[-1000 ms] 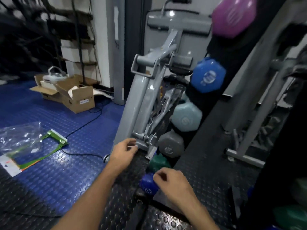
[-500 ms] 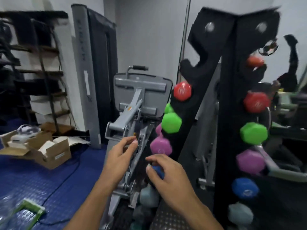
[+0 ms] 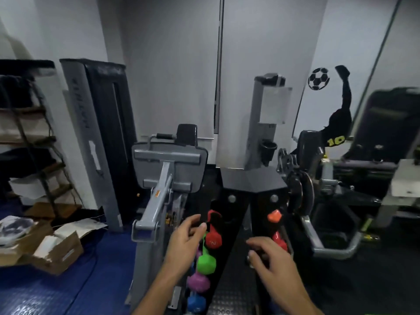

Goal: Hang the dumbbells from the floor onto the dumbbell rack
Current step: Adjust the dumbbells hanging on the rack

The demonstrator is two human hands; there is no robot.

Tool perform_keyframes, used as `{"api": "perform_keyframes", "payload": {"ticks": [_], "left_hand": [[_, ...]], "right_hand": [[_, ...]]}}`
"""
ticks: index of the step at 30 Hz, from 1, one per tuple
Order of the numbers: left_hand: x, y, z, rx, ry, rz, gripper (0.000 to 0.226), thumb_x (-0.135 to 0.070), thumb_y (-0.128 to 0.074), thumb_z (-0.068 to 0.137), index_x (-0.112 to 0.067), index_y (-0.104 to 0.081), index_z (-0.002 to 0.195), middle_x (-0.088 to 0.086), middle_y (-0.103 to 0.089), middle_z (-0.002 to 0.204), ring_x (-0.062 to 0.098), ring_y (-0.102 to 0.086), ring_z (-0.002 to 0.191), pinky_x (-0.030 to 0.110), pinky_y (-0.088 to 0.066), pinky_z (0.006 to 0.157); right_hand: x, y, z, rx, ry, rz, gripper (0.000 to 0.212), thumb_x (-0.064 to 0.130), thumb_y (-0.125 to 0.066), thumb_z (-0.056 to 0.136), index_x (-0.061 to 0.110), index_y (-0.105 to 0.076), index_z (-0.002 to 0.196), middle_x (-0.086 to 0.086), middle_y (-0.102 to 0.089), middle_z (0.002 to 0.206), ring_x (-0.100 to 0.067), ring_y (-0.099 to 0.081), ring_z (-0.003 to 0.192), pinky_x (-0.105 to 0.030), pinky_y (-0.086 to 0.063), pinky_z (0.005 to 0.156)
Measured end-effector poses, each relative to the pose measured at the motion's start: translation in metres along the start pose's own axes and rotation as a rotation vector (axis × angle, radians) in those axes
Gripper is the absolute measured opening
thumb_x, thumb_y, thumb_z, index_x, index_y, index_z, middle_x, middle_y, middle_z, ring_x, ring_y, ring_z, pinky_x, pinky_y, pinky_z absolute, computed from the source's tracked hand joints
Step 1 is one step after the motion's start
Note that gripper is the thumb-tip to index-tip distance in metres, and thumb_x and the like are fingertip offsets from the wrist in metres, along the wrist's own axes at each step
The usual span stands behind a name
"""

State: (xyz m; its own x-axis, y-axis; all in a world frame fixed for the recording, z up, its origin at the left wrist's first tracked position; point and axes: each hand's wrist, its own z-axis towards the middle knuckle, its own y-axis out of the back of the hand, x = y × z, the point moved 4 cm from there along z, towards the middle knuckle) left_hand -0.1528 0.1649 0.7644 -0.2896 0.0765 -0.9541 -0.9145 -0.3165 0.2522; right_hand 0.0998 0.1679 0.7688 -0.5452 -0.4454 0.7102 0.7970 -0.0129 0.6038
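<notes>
The black dumbbell rack point(image 3: 254, 185) stands straight ahead, seen from above its top. Down its left side hang a red dumbbell point(image 3: 213, 239), a green dumbbell point(image 3: 205, 263), a purple dumbbell point(image 3: 198, 283) and a blue dumbbell point(image 3: 196, 303). Its right side shows an orange dumbbell point(image 3: 275, 215) above another red dumbbell point(image 3: 280, 241). My left hand point(image 3: 186, 239) hovers just left of the top red dumbbell with relaxed fingers, holding nothing. My right hand point(image 3: 270, 258) is in front of the rack's right post, loosely curled and empty.
A grey folded weight bench point(image 3: 163, 178) leans right against the rack's left side. Open cardboard boxes point(image 3: 56, 248) lie on the blue floor at the left. A grey machine with a weight plate point(image 3: 300, 196) crowds the right side. A folded treadmill point(image 3: 95, 123) stands behind.
My view rose from the floor and the rack's lowest dumbbells to its top. Both hands came up from the bottom blue dumbbell to the level of the red ones, still empty.
</notes>
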Motion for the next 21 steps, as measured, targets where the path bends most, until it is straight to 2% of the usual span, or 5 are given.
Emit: {"api": "perform_keyframes", "payload": {"ticks": [5, 7, 12, 17, 21], "left_hand": [[-0.019, 0.004, 0.038, -0.021, 0.22, -0.083, 0.014, -0.022, -0.059, 0.104, -0.024, -0.068, 0.115, -0.003, -0.071, 0.113, 0.015, -0.068, 0.108, 0.024, -0.051, 0.086], [-0.017, -0.002, 0.049, -0.027, 0.376, -0.156, 0.018, -0.02, -0.058, 0.103, -0.013, -0.07, 0.114, 0.002, -0.071, 0.102, 0.018, -0.065, 0.09, 0.029, -0.049, 0.069], [-0.016, -0.03, 0.047, 0.031, 0.546, -0.23, 0.019, -0.016, -0.052, 0.104, -0.011, -0.065, 0.092, 0.003, -0.063, 0.081, 0.015, -0.055, 0.065, 0.023, -0.039, 0.049], [-0.002, -0.036, 0.048, -0.03, 0.581, -0.254, 0.015, -0.016, -0.051, 0.103, -0.015, -0.064, 0.095, 0.002, -0.059, 0.082, 0.014, -0.052, 0.062, 0.025, -0.035, 0.052], [-0.003, -0.039, 0.056, -0.022, 0.547, -0.196, 0.019, -0.01, -0.051, 0.1, -0.017, -0.068, 0.092, 0.004, -0.064, 0.083, 0.018, -0.054, 0.061, 0.026, -0.041, 0.054]], "right_hand": [[0.002, 0.071, 0.022, -0.335, -0.328, 0.125, 0.02, 0.011, -0.069, 0.095, 0.031, -0.072, 0.096, 0.012, -0.073, 0.089, -0.007, -0.07, 0.085, -0.033, -0.056, 0.08], [-0.003, 0.084, 0.035, -0.375, -0.417, 0.186, 0.018, 0.015, -0.064, 0.098, 0.022, -0.069, 0.114, 0.004, -0.072, 0.102, -0.017, -0.067, 0.098, -0.033, -0.051, 0.084], [-0.023, 0.076, 0.068, -0.12, -0.504, 0.289, 0.047, 0.027, -0.071, 0.096, 0.024, -0.056, 0.14, 0.002, -0.064, 0.126, -0.014, -0.059, 0.115, -0.032, -0.044, 0.104], [-0.044, 0.065, 0.08, -0.024, -0.411, 0.083, 0.04, 0.06, -0.074, 0.077, 0.033, -0.071, 0.106, 0.01, -0.076, 0.1, -0.011, -0.071, 0.096, -0.04, -0.057, 0.091], [-0.047, 0.064, 0.085, -0.038, -0.351, 0.008, 0.024, 0.051, -0.077, 0.081, 0.036, -0.071, 0.099, 0.011, -0.076, 0.087, -0.009, -0.071, 0.085, -0.044, -0.059, 0.083]]}}
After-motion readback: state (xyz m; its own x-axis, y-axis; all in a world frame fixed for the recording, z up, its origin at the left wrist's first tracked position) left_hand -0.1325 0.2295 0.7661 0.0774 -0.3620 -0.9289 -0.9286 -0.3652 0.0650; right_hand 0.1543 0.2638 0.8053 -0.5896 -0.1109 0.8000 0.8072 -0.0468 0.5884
